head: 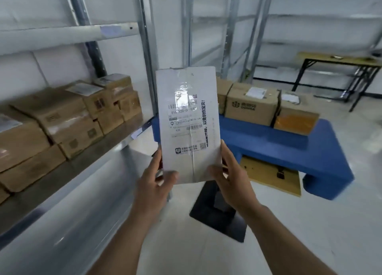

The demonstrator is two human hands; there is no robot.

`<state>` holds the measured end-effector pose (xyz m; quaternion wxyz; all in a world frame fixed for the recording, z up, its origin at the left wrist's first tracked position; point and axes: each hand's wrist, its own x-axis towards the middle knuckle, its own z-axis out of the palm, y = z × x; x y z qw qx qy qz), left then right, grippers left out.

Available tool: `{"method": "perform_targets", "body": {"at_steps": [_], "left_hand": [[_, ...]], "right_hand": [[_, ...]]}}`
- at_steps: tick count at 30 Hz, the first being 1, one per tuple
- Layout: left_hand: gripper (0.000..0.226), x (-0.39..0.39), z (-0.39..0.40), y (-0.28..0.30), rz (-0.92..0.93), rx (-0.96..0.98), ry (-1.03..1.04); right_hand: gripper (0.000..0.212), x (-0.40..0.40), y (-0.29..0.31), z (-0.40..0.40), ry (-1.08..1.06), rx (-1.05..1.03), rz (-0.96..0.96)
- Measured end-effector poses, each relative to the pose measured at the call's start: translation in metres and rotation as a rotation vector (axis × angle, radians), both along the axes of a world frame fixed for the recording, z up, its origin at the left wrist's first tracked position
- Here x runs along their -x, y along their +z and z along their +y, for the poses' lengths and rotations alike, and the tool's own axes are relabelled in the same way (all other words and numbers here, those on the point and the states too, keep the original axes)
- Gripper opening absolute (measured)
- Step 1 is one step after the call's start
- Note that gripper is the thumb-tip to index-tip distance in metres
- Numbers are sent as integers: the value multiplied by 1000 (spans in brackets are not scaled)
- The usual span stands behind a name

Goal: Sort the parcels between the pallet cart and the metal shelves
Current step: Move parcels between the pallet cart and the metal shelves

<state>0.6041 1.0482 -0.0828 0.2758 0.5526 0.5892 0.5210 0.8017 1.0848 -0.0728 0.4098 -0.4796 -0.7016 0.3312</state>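
The person is holding a flat white parcel (pixel 188 121) upright in front of the camera, label side facing the viewer. The left hand (pixel 154 183) is gripping the parcel's lower left edge, with the thumb lying across the front face and the other fingers hidden behind it. The right hand (pixel 229 171) is gripping the lower right edge, thumb on the front near the bottom corner, remaining fingers behind; both sets of fingers are clamped on the parcel. The label is showing barcodes and printed text, partly washed out by glare on the clear tape.

The parcel is hanging in the air between the shelf (pixel 68 171) on the left and the blue cart (pixel 289 142) on the right, touching neither. Brown boxes (pixel 62 117) are sitting stacked in rows on the shelf's middle level. Two more boxes are sitting side by side on the cart: a box with a dark logo (pixel 251 104) and, touching its right side, a box with an orange face (pixel 296 113). A further carton is showing just behind the parcel's right edge. A yellow board (pixel 270 175) is lying on the floor under the cart. A black plate (pixel 219 214) is lying on the floor below the hands. A folding counter (pixel 339 59) is standing in the far right corner, well apart from the cart.
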Motion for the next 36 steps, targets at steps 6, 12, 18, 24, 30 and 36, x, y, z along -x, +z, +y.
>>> {"method": "perform_targets", "body": {"at_steps": [6, 12, 18, 24, 30, 36], "left_hand": [[64, -24, 80, 16, 37, -52, -176], [70, -53, 137, 13, 4, -2, -409], [72, -108, 167, 10, 30, -4, -519], [73, -176, 188, 15, 94, 11, -626], [71, -261, 208, 21, 130, 5, -679], [72, -362, 233, 21, 162, 66, -700]], "right_hand": [[68, -28, 10, 55, -152, -14, 27], [57, -55, 11, 76, -286, -64, 42], [57, -100, 9, 81, -433, -57, 62], [59, -155, 5, 83, -582, -78, 116], [60, -235, 1, 98, -650, -87, 151], [54, -338, 3, 120, -698, -71, 158]]}}
